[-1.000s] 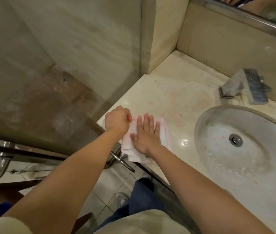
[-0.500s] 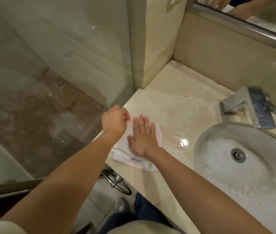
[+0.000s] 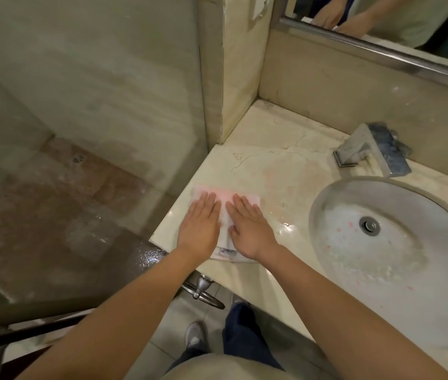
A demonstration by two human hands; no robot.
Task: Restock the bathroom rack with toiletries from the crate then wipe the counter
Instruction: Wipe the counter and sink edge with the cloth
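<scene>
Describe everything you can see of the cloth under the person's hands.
The cloth is a small folded white towel, soft-looking, tinged pink along its far edge. A small label shows at its near edge. It lies flat on the marble counter, near the front left corner, left of the sink. The left hand and right hand press on it side by side, fingers straight, covering most of it.

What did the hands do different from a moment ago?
The left hand, a fist on the cloth before, opened and now lies flat on it beside the right hand. The right hand stayed flat, and the cloth stayed at the left edge of the counter.
</scene>
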